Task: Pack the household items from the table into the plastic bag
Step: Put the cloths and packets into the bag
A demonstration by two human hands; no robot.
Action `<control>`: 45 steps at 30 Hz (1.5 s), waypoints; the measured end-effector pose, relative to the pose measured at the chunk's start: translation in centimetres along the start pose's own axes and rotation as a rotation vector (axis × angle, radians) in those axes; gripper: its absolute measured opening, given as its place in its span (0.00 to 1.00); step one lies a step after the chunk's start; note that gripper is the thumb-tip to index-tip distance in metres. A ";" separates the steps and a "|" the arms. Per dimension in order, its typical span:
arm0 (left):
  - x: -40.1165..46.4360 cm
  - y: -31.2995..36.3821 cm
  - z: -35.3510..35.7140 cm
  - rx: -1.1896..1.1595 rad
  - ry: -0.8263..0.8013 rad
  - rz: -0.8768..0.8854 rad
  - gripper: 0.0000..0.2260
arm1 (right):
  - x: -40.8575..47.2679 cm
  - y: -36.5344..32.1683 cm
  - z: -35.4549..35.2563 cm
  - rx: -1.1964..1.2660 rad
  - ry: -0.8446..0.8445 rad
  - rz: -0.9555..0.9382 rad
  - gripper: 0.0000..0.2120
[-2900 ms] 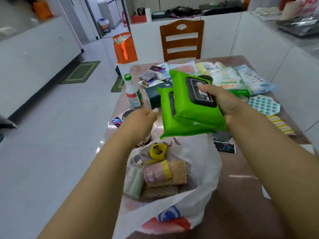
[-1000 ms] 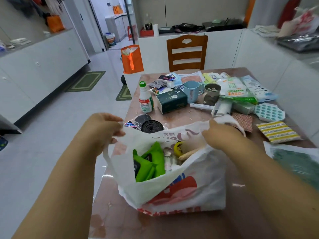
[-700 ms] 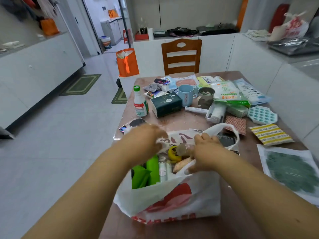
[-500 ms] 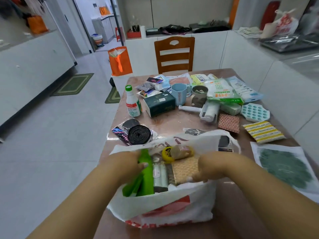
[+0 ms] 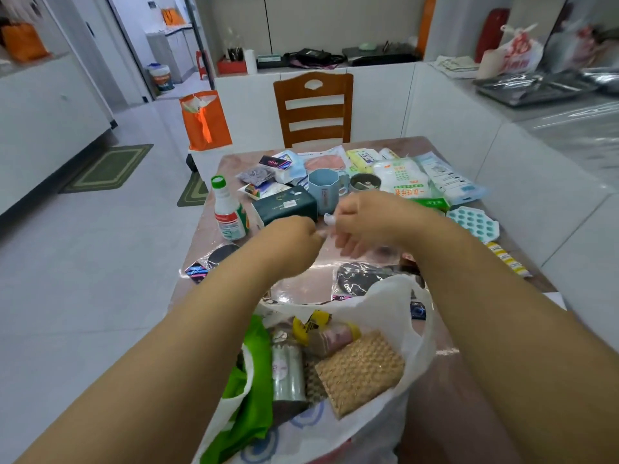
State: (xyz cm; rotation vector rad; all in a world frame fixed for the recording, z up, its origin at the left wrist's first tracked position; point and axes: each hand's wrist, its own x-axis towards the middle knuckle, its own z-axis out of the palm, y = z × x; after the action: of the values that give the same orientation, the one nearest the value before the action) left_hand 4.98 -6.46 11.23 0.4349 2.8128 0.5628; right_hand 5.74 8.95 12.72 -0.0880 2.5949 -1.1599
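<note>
The white plastic bag [image 5: 388,316] stands open at the table's near edge. Inside it are a green pouch [image 5: 254,383], a tan scouring pad [image 5: 361,370], a yellow tape measure [image 5: 308,324] and a clear pack [image 5: 288,370]. My left hand [image 5: 294,236] and my right hand [image 5: 368,219] reach out past the bag, close together over the table's middle. A white handle tip [image 5: 330,221] shows between them. The right fingers point down, spread and blurred. The left fingers are curled. Just behind the hands sit a dark green tissue box [image 5: 284,205] and a blue cup [image 5: 323,190].
A green-capped bottle [image 5: 229,212], a grey cup [image 5: 365,182], a wipes pack [image 5: 405,182], a teal ice tray [image 5: 472,222], a striped cloth [image 5: 505,259] and black bag rolls [image 5: 358,279] lie on the table. Beyond stand a wooden chair [image 5: 313,108] and an orange bag [image 5: 204,120].
The green pouch went into the bag. Both hands then spread the bag's rim, let go of it, and have moved forward over the table's middle.
</note>
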 end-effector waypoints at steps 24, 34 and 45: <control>7.9 0.2 9.5 -0.980 0.004 -0.636 0.12 | 9.4 18.0 5.8 -0.757 -0.062 0.220 0.21; 10.0 3.5 10.7 -1.339 -0.005 -0.469 0.17 | 7.0 14.2 -0.4 0.678 0.229 0.166 0.23; 11.8 11.4 14.8 -1.347 -0.183 -0.370 0.05 | -7.2 30.6 -4.0 -0.038 0.653 1.188 0.42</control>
State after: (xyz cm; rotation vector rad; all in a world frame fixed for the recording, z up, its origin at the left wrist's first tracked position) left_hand 1.06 12.49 0.52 -0.2880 1.6733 1.8867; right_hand 13.46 33.66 -5.54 1.7853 2.3297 -0.6825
